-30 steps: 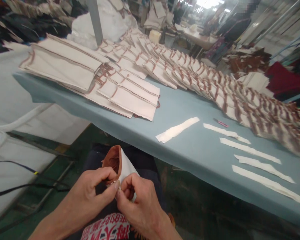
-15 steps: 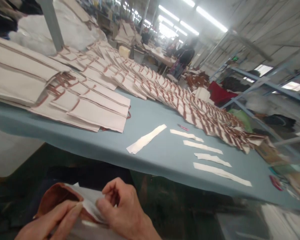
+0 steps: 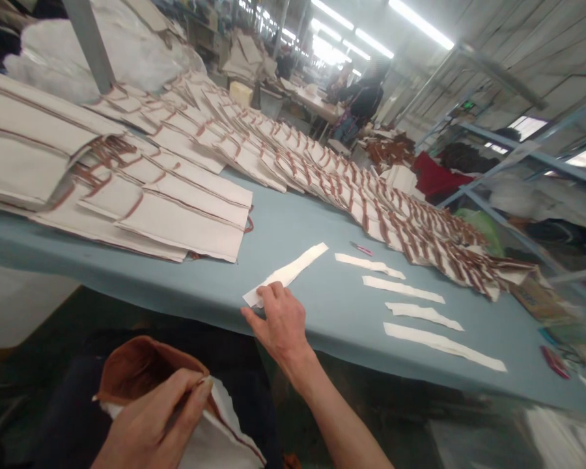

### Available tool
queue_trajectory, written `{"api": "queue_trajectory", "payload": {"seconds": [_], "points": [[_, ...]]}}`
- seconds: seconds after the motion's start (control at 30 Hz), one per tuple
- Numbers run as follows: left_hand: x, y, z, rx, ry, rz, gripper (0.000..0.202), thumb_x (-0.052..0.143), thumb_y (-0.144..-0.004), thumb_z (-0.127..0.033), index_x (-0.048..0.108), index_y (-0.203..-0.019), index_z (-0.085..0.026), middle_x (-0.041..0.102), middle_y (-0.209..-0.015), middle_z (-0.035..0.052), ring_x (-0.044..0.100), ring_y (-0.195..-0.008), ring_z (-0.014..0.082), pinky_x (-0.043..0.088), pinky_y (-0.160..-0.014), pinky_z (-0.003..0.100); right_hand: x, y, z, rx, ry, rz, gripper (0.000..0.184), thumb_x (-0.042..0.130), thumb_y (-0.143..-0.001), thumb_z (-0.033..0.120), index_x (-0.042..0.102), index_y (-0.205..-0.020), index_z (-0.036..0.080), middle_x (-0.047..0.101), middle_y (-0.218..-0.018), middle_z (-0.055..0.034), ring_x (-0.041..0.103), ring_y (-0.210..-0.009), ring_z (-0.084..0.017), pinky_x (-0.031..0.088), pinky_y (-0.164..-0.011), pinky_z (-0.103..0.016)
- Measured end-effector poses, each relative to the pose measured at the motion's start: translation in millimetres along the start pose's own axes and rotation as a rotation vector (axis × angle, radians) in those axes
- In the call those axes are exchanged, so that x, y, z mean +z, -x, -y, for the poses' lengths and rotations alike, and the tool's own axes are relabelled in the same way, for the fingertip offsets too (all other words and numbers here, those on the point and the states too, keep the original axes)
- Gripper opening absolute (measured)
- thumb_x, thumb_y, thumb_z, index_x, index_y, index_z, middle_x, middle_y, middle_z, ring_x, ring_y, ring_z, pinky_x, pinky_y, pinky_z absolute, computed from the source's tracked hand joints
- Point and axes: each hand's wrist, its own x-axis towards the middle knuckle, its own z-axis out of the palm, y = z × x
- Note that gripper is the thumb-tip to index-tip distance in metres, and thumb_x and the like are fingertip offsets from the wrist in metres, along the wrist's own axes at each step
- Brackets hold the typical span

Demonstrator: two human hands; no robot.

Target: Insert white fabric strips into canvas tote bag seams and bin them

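Note:
My left hand (image 3: 163, 413) is closed in a pinch on the rim of a white cloth bag (image 3: 215, 436) with a brown lining, held low at the bottom of the view. The mouth of the bag gapes to the left and shows the brown inside. Over the table's front edge, my right hand (image 3: 280, 319) reaches to the near end of a slanting white cloth strip (image 3: 297, 264). Its fingertips rest on the strip, while the thumb is spread away from them.
Several white strips (image 3: 403, 288) lie at the right on the blue-green table (image 3: 278, 218), near a small pink tool (image 3: 361, 249). Stacks of cream cloth pieces with brown trim (image 3: 190, 228) cover the left and back. Scissors-like red handles (image 3: 555, 361) lie far right. A person (image 3: 364, 101) stands behind.
My right hand has left the bag and moved up and right to the slanting strip. My left hand still pinches the bag, now a little farther right in view.

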Motion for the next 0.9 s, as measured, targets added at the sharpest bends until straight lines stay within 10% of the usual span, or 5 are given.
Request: {"api": "queue_trajectory", "payload": {"seconds": [0.17, 0.47, 0.9], "points": [[3.5, -20, 2, 0.077, 0.035, 0.08, 0.045, 0.056, -0.119, -0.056, 0.076, -0.089, -0.029, 0.08, -0.074, -0.0077, 0.079, -0.062, 0.0121, 0.06, -0.067, 0.014, 0, -1, -11, -0.005, -0.076, 0.031, 0.007, 0.077, -0.109, 0.03, 0.08, -0.105, 0.025, 0.082, -0.111, -0.008, 0.077, -0.099, -0.025, 0.051, -0.079, -0.033], [25.1, -56, -8, 0.049, -0.046, -0.094, 0.026, 0.062, -0.113, -0.051, 0.072, -0.106, -0.027, 0.082, -0.073, -0.0048, 0.082, -0.06, 0.0192, 0.059, -0.056, 0.022, -4, -4, -24, 0.068, -0.348, 0.058, 0.022, 0.066, -0.111, 0.023, 0.077, -0.091, 0.024, 0.083, -0.1, -0.0019, 0.075, -0.091, -0.018, 0.049, -0.082, -0.029], [60.8, -103, -11, 0.15, -0.446, 0.331, 0.054, 0.044, -0.111, -0.023, 0.062, -0.162, -0.011, 0.091, -0.087, 0.0103, 0.09, -0.077, 0.0361, 0.061, -0.062, 0.038, -11, -16, -37, 0.181, -0.573, 0.179, 0.031, 0.062, -0.105, 0.032, 0.08, -0.082, 0.023, 0.08, -0.087, -0.0008, 0.068, -0.08, -0.019, 0.043, -0.076, -0.03]]}}
